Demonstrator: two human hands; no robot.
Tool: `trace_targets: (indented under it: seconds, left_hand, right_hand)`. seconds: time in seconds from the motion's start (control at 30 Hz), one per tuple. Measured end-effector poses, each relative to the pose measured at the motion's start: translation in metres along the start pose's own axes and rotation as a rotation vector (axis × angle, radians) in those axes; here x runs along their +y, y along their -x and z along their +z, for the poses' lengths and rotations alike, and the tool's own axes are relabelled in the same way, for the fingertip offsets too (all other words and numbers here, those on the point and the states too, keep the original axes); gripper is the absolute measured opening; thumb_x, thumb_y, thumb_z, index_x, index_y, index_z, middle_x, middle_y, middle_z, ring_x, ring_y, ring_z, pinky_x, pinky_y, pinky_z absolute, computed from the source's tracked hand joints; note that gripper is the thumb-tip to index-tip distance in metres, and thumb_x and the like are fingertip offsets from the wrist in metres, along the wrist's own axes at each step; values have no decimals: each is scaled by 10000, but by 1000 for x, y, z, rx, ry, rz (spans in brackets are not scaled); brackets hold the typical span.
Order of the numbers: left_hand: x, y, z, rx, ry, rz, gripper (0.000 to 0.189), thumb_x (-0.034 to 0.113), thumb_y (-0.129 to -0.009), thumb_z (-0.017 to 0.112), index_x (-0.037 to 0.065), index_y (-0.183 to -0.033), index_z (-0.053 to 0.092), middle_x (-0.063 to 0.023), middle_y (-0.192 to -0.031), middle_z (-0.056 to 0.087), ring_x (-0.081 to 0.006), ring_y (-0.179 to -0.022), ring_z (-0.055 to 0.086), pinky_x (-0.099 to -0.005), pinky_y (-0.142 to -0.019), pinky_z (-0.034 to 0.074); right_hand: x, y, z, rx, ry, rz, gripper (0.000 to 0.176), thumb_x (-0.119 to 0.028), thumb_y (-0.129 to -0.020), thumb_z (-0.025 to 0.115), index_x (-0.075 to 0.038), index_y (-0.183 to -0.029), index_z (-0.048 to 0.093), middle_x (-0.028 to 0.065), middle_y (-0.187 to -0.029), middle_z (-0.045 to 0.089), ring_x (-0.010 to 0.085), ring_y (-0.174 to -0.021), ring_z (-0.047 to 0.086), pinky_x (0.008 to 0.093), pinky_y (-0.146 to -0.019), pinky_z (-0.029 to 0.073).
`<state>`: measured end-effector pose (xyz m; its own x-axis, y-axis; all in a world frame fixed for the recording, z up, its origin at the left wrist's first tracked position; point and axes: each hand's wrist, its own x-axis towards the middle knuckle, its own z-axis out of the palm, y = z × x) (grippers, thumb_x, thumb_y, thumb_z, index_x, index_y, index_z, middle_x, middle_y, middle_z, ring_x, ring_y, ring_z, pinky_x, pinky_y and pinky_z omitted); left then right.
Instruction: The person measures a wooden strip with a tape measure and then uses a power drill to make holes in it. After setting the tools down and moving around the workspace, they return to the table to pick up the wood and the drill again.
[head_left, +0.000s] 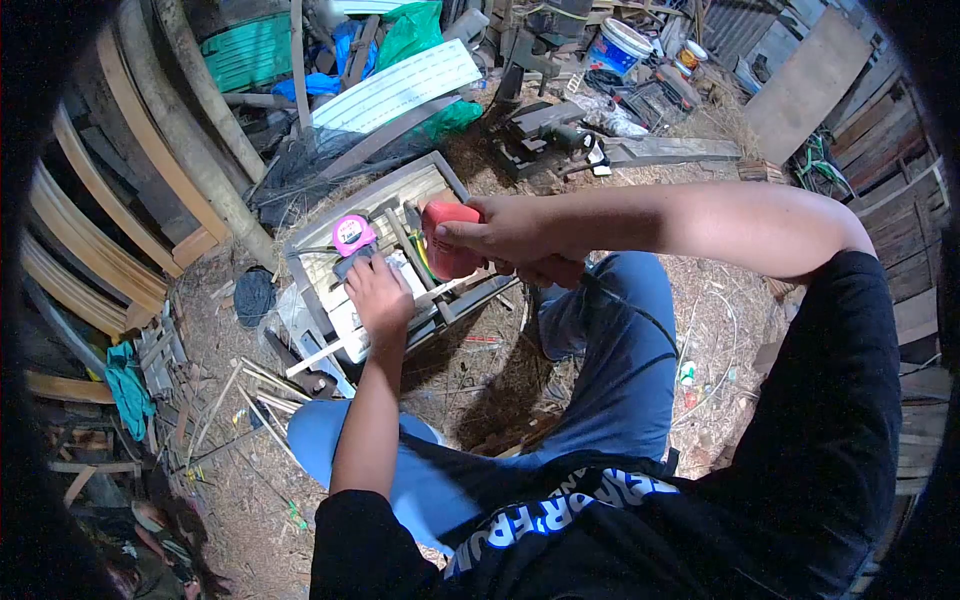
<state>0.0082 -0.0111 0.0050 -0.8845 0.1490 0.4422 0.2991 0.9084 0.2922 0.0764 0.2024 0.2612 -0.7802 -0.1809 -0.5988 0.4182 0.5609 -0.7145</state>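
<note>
Red and rounded, a hard-shelled tool (450, 240) is in my right hand (510, 235), above the right part of a low, grey-framed wooden stand (448, 172). My right thumb lies along the tool's shell and the fingers are closed about its near-right side. A dark cord (632, 313) runs from beside that hand across my right knee.

My left hand (380, 297) is palm down at the stand's left part, fingertips on a small dark block (354, 261). Those fingers lie close to one another; whether they pinch the block or only press on it, I cannot tell. Just beyond it sits a bright pink tape measure (352, 233) with a round face.

A long, pale, thin wooden strip (322, 354) slants across the near side of the stand, close to my left wrist. Well apart on the left, curved brown wooden pieces (150, 120) lean in a row. On the far right stands a white-and-blue plastic bucket (618, 47).
</note>
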Motion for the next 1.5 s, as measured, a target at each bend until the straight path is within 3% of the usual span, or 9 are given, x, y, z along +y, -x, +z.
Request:
trace_targets:
  seconds: [0.8,1.1,1.2,1.5]
  left_hand:
    - [0,0,1,21,-11,5,280,229,-980,639,17,-1160,673,-201,-1143,605,-399,-1115,569,-551,-1004,433]
    - [1,0,1,52,8,16,289,219,-989,626,12,-1185,673,-204,-1149,605,-398,-1115,566,-544,-1000,429]
    - [2,1,-2,41,15,10,282,228,-990,622,15,-1169,671,-203,-1143,600,-395,-1117,564,-540,-1000,428]
    - [2,1,-1,71,-32,43,277,261,-991,621,28,-1135,667,-194,-1118,586,-387,-1097,559,-535,-982,428]
  right_hand:
    - [-3,7,4,17,4,-39,569,-576,-1095,560,-124,-1437,517,61,-762,568,153,-426,554,324,-357,474]
    - [-1,3,4,37,-34,-21,631,-646,-1081,535,-134,-1451,517,48,-796,601,147,-418,540,317,-351,460]
    - [3,9,-1,103,-89,-21,633,-673,-1053,565,-125,-1365,618,85,-865,710,190,-622,669,370,-459,526]
    - [5,15,0,93,-85,4,605,-684,-1057,553,-126,-1274,647,65,-778,644,164,-516,590,344,-435,486]
